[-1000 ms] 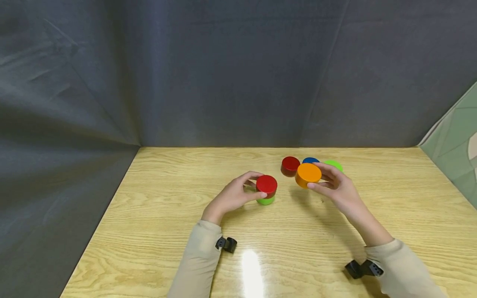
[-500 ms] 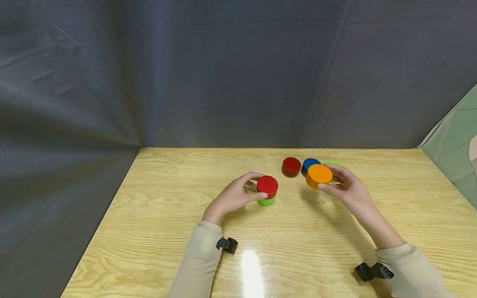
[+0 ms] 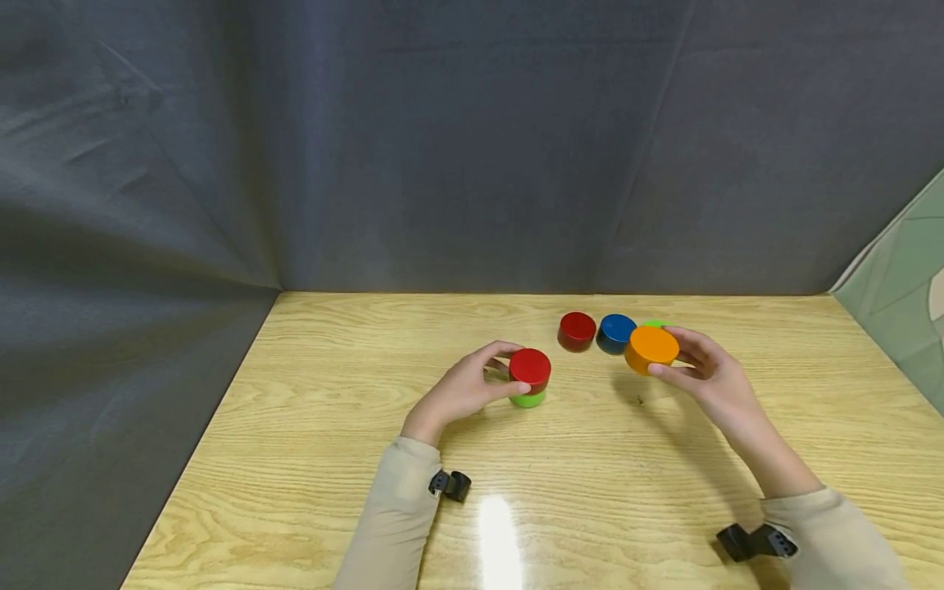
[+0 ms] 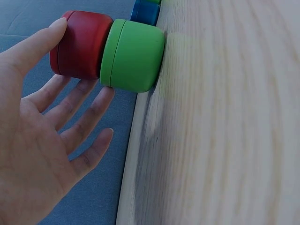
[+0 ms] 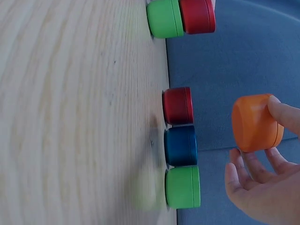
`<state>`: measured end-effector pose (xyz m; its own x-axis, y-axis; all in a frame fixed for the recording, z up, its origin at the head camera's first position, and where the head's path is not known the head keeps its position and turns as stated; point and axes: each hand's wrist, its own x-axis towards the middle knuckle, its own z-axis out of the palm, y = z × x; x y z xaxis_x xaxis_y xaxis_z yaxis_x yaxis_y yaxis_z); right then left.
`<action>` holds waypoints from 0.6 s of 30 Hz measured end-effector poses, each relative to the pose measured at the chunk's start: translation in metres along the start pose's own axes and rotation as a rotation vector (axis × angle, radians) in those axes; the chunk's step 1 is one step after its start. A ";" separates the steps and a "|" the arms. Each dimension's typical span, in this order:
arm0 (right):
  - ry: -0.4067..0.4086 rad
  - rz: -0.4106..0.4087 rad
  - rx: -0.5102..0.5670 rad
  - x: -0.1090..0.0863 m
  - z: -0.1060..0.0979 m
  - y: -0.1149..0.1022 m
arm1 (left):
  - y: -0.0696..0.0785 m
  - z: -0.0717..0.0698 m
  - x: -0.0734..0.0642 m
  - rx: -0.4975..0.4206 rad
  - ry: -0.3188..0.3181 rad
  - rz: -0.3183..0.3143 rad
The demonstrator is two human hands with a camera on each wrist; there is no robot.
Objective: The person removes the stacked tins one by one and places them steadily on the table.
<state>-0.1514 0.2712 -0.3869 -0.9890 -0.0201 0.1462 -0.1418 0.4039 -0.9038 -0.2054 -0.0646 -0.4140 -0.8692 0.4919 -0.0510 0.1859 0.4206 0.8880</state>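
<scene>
My left hand [image 3: 465, 383] grips a small round red tin [image 3: 529, 369] between thumb and fingers. Directly beneath it is a green tin [image 4: 133, 56], standing on the table; the two make a stack. Off to the right, my right hand [image 3: 714, 378] holds an orange tin [image 3: 652, 351] by its side, up in the air. The right wrist view shows a gap between this orange tin and the row of tins on the table. That row has a darker red tin [image 3: 577, 332], a blue tin [image 3: 616, 334] and a second green tin [image 5: 183, 187], which the orange one partly hides in the head view.
The wooden table [image 3: 332, 393] ends at the back against a dark grey cloth wall [image 3: 472, 164]. More grey cloth [image 3: 133, 369] borders the left side. A green patterned cloth [image 3: 900, 287] hangs at the right edge.
My right hand has moved to the right with the orange tin, uncovering the blue tin and now passing in front of the far green one. The left hand stays on the red tin.
</scene>
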 end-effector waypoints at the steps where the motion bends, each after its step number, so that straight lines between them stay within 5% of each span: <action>1: 0.002 0.001 -0.002 0.000 -0.001 0.001 | 0.000 0.000 0.000 0.000 0.000 0.000; 18: 0.095 0.043 -0.115 0.000 -0.019 0.011 | -0.001 0.000 0.000 -0.002 -0.001 0.005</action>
<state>-0.1521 0.2929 -0.3896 -0.9851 0.0837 0.1503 -0.0882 0.5046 -0.8588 -0.2056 -0.0645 -0.4150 -0.8679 0.4946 -0.0466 0.1898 0.4167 0.8890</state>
